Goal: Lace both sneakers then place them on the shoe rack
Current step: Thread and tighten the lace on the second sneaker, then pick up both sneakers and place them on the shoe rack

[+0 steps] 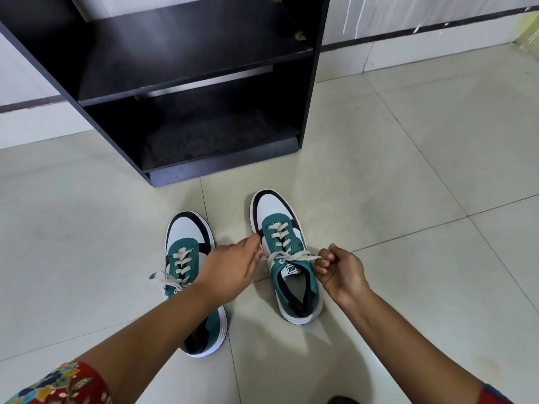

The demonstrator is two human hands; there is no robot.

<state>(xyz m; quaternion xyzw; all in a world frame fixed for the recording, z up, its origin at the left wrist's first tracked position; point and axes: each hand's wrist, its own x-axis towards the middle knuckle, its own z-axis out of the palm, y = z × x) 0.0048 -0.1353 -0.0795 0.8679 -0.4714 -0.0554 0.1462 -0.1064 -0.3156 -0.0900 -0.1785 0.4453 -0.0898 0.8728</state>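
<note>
Both hands' grips pull the lace [291,256] over the PUMA-labelled sneaker [287,258].

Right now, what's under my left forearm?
The left sneaker: its toe, laces and heel show either side of the forearm. Its tongue and opening are mostly covered.

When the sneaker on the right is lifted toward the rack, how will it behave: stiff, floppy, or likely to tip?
The right sneaker probably holds its shape: its thick white sole looks firm. Its loose lace, pinched by the right hand, would likely dangle. Its flat sole suggests it won't tip.
</note>
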